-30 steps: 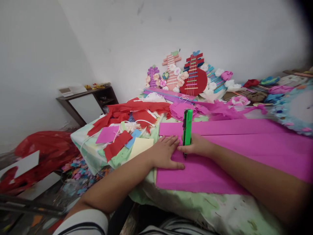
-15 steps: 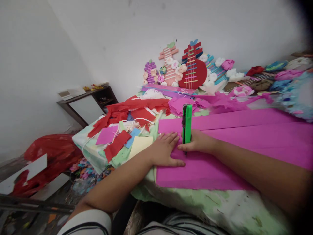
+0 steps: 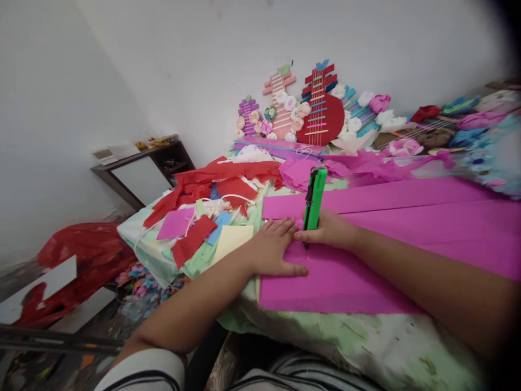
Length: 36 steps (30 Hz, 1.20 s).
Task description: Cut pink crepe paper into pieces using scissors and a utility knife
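My left hand (image 3: 277,248) lies flat with its fingers spread on the left end of a bright pink sheet (image 3: 407,239). Beside it, my right hand (image 3: 331,232) grips a slim green-and-black hand tool (image 3: 315,201), held nearly upright. The tool's narrow dark tip points down at the sheet close to my left fingers; its exact kind is not clear. A tiny light mark shows on the pink surface just below the tip. Another pink strip (image 3: 309,200) runs along the sheet's far edge.
Left of the sheet lie cut pieces: red (image 3: 194,240), pink (image 3: 175,222), blue (image 3: 220,227) and cream (image 3: 234,239). Torn red paper (image 3: 203,179) is behind them. Decorated guitar shapes (image 3: 321,119) lean on the wall. A low cabinet (image 3: 142,176) and red plastic (image 3: 85,250) are beyond the table's left edge.
My right hand has shifted the tool slightly away from me, and its top now leans to the right. My left hand stays flat on the sheet.
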Motion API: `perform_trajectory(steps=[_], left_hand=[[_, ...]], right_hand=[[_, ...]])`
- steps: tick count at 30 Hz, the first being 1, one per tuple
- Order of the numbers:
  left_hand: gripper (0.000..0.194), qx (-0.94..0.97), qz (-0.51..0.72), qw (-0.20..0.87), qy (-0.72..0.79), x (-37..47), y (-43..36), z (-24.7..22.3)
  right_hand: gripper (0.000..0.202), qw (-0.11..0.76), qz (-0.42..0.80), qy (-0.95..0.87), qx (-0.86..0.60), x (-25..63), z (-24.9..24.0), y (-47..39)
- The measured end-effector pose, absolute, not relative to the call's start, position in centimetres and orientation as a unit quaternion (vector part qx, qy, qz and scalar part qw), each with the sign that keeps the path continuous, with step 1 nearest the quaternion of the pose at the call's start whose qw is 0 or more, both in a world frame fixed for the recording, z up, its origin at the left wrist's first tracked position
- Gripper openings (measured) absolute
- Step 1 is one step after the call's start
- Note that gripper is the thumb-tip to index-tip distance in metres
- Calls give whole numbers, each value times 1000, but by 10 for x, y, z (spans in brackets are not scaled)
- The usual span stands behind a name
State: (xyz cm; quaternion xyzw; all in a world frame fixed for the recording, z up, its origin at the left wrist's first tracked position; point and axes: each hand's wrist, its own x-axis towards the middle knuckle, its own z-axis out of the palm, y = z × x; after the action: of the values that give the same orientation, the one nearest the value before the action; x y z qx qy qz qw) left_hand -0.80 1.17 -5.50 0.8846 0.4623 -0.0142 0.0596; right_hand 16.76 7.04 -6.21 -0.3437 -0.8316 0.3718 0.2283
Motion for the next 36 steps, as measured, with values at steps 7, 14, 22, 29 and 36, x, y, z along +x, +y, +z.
perform_trajectory(steps=[7,14,22,29,36], left_hand=[[97,885,-3,66,460,-8,12,-55],[98,885,-3,63,461,-9,13,-57],[89,887,0,70,456,-9,13,-57],[88,889,-3,70,453,-8,13,-55],[87,889,-12,69,453,-7,13,-55]], right_hand=[[32,223,409,-845,-262,171,-62,70],[32,214,411,-857,-226,170,-60,68],[29,191,391,-860,-267,166,-62,63],[27,193,383,-863,-266,166,-60,59],[35,198,378,-861,-278,167,-63,62]])
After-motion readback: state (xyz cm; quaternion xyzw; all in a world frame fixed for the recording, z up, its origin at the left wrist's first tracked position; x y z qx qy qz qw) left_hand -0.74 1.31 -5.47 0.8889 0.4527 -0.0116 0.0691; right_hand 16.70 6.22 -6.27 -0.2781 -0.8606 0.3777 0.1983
